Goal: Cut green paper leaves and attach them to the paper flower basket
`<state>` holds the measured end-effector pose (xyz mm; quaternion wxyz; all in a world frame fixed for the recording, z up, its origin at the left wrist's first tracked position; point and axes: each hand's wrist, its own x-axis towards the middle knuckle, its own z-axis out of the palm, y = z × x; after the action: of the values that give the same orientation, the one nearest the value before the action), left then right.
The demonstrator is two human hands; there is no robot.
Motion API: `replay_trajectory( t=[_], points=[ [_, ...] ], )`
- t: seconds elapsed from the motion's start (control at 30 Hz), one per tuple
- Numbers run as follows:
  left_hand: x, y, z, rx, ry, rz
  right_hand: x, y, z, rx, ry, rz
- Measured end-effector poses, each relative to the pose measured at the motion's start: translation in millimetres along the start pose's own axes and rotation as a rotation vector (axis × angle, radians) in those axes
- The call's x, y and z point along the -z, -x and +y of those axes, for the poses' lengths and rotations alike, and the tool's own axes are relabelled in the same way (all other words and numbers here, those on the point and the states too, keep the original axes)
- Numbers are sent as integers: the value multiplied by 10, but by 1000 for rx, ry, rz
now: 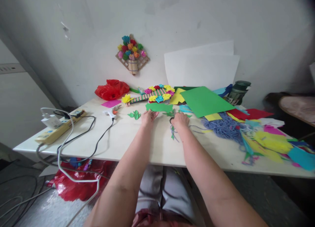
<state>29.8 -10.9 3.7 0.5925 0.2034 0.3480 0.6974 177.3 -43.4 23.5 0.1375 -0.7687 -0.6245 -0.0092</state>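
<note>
My left hand (148, 118) is at the lower edge of a small green paper piece (159, 107), its fingers curled and the thumb against the edge. A dark loop, like the handle of a pair of scissors (171, 120), shows beside the closed fingers of my right hand (181, 119); the blades are hard to make out. Green cut-paper leaves (134, 114) lie to the left, and more green scraps (169, 113) sit between my hands. Behind them is a woven guitar-shaped craft (145, 96) edged with paper flowers.
A glue gun (110, 113) and a power strip (60, 127) with trailing cords occupy the left. To the right are a large green sheet (207, 100), a blue yarn heap (222, 126) and coloured paper scraps (270, 141). A red plastic bag (112, 89) lies by the wall.
</note>
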Motion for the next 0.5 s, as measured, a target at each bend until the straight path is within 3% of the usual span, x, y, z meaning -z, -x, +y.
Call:
replay_trajectory(
  t=[0.33, 0.5],
  points=[
    [-8, 8, 3, -24, 20, 7, 27, -8, -10, 34, -15, -3],
    [-2, -12, -7, -22, 7, 32, 71, -8, 30, -35, -106, 10]
  ],
)
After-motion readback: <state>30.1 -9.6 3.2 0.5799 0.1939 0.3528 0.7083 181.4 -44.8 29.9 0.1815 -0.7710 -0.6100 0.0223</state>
